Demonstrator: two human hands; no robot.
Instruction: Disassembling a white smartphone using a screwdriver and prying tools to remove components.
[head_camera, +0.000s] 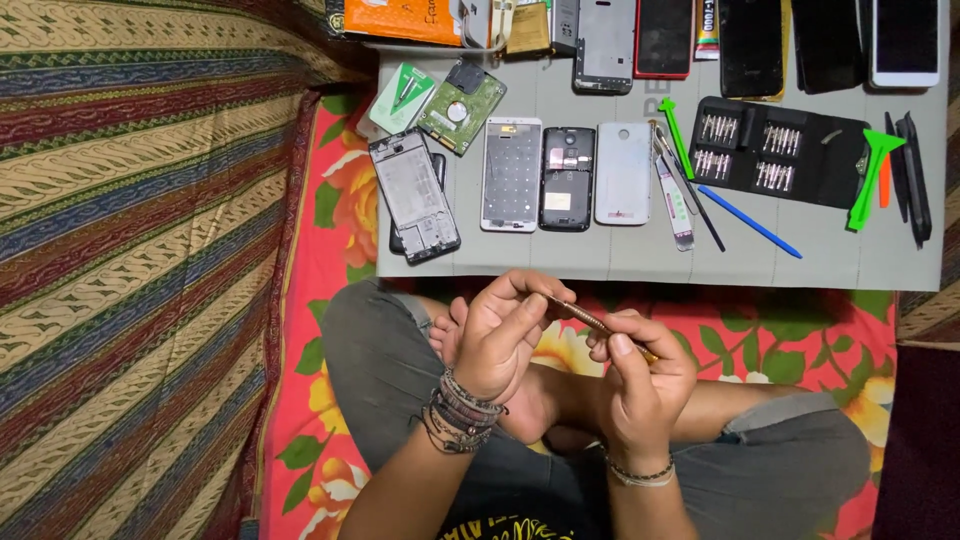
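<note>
A seated person's left hand (503, 335) and right hand (640, 375) both pinch a thin phone (592, 322) edge-on at lower centre of the frame; it looks light, stiff and fragile, best gripped by its edges, below a mat (850, 262) of phone parts

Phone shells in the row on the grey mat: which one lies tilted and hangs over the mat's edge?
The leftmost phone frame. It lies askew with its lower corner past the grey mat's near edge, while the three shells to its right lie straight and fully on the mat.
</note>
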